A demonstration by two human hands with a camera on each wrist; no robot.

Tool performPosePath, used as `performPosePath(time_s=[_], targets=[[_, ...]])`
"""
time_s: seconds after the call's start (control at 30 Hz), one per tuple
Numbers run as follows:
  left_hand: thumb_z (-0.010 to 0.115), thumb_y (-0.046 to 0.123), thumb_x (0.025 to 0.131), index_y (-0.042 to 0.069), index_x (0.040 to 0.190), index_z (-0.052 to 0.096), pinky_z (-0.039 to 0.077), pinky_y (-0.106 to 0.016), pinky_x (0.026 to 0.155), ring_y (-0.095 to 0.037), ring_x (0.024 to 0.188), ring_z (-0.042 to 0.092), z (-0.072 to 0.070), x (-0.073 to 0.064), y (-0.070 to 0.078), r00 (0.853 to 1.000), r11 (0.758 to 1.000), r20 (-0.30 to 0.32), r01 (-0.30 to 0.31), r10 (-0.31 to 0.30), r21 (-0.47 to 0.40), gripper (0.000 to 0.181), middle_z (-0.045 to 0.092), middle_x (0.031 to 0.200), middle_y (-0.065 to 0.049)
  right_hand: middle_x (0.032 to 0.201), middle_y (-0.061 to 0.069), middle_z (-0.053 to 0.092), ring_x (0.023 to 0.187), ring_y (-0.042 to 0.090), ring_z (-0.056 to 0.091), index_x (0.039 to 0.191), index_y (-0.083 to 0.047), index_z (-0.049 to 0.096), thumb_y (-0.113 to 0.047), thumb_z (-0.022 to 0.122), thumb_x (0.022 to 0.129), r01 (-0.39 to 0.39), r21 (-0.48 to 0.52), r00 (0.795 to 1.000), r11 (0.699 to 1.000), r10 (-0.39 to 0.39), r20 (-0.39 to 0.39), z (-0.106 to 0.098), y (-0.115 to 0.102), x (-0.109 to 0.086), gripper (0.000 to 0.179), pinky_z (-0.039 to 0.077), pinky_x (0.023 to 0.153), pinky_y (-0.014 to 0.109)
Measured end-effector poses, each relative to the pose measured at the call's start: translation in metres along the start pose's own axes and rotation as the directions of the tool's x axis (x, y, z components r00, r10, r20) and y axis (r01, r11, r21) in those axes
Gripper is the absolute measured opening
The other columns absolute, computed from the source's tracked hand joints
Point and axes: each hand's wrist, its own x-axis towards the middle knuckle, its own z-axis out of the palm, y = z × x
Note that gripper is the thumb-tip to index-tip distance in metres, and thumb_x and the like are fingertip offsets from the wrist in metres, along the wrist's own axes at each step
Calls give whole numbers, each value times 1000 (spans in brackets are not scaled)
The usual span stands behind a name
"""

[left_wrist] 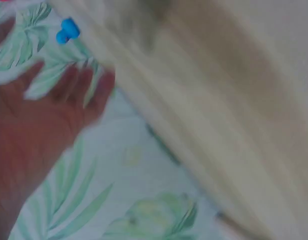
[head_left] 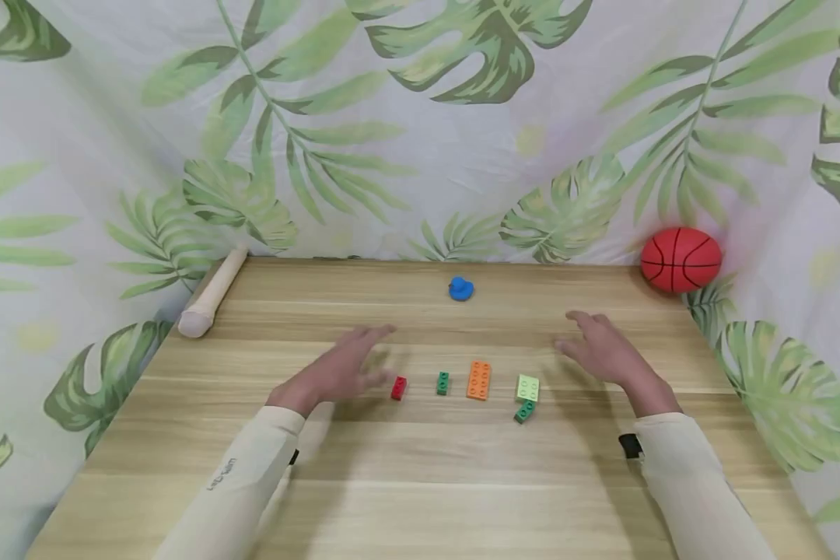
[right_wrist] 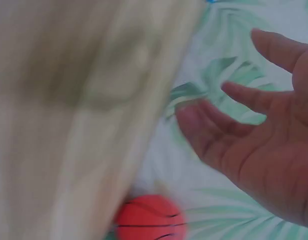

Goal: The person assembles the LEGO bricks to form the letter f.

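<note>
Above the table on the left, my left hand (head_left: 336,369) is spread with loose fingers and holds nothing; a small red brick (head_left: 399,388) is nearest to it. On the other side my right hand (head_left: 605,350) hovers, also empty, its fingers relaxed. Between the hands lie a green brick (head_left: 443,383), an orange brick (head_left: 479,380) and a light green brick (head_left: 528,387). A second green brick (head_left: 524,411) lies at the light green one's near edge, tilted. Both wrist views are blurred, showing the left palm (left_wrist: 38,125) and right palm (right_wrist: 264,145) with nothing in them.
A blue toy duck (head_left: 460,289) sits near the back of the wooden table (head_left: 420,498). A red ball with black lines (head_left: 681,260) stands at the back right corner. Along the left edge lies a pale stick-like object (head_left: 213,295) with a rounded end. Leaf-patterned cloth (head_left: 462,171) hangs behind.
</note>
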Motion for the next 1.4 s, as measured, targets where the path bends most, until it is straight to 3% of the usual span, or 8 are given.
performPosePath(time_s=[0.1,0.23,0.37,0.5,0.73,0.93,1.17,1.4], targets=[[81,23,99,13,168,33,49,-57,113,-38,132,57,11,-1,-3,982,993,185,-4,27,-121,84,55,148,-22,132,39,59,118,50,63,151,12,43,-27,64,108,-29,67,993,997,21,113,4,20,-6,62,56,98,59],[87,18,93,10,162,40,50,-35,92,-26,101,56,24,3,-6,962,988,259,-52,89,-146,85,60,115,-15,120,25,61,105,31,61,145,9,46,-21,72,103,-111,210,971,971,61,231,10,37,-11,57,52,87,38],[85,14,94,9,150,54,47,-27,82,-19,89,54,33,10,-5,973,994,209,-85,98,-71,65,61,105,-9,120,22,57,106,29,57,146,6,46,-19,77,99,-127,270,968,955,60,243,16,44,-9,61,49,87,33],[80,13,98,11,132,65,51,-29,84,-16,91,57,42,22,-3,990,1000,141,-28,29,-8,37,65,104,-4,120,23,55,107,29,55,148,7,46,-18,80,97,-86,278,975,957,23,221,23,46,-6,66,48,87,35],[81,11,97,8,117,70,55,-32,88,-16,92,60,56,61,3,1000,998,31,-1,3,-62,23,68,99,-4,122,24,57,109,29,58,149,7,49,-20,80,98,-19,287,981,958,-38,191,34,40,-1,66,51,88,33],[84,15,95,9,116,69,51,-27,81,-15,86,58,63,84,7,999,993,-6,38,-39,-113,27,66,93,-3,137,28,61,124,36,61,150,4,50,-26,70,106,34,334,974,942,-106,199,48,14,13,57,55,101,44],[85,13,94,9,126,64,51,-28,83,-16,89,59,62,86,3,998,979,-17,58,-63,-197,39,66,99,-6,137,23,67,127,40,62,137,5,63,-24,76,101,321,124,938,939,-333,93,79,-52,29,48,51,110,59],[84,9,94,7,118,66,54,-23,65,-14,81,62,61,82,2,997,962,-8,68,-73,-263,30,69,98,-8,124,11,69,117,28,62,127,-8,68,-33,86,94,377,12,919,926,-375,122,110,-105,32,46,47,105,59]])
